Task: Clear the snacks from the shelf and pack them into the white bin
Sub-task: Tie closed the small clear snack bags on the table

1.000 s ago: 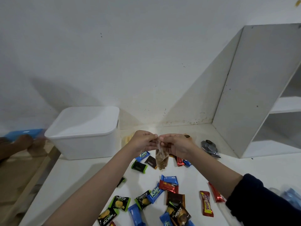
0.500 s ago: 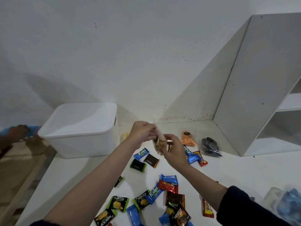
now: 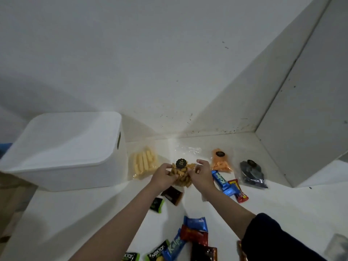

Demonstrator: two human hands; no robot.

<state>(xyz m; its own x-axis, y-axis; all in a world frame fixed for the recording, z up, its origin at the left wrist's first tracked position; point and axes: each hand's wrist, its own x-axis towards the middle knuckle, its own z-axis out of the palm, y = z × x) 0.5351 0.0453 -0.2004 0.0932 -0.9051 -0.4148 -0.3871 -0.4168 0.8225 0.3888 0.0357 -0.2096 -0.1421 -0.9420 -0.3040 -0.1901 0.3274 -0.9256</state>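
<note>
Head view: left hand [image 3: 163, 178] and right hand [image 3: 201, 175] both grip clear bag of brown snacks [image 3: 181, 173], fingers curled round its sides, above bench [image 3: 75, 213]. White bin [image 3: 64, 153] stands left, lid on. Yellow stick bag [image 3: 144, 164] lies just beside bin.

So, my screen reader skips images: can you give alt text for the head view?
Both hands, left and right, hold a clear snack bag above a white counter strewn with wrapped snacks. A white bin stands to the left.
</note>
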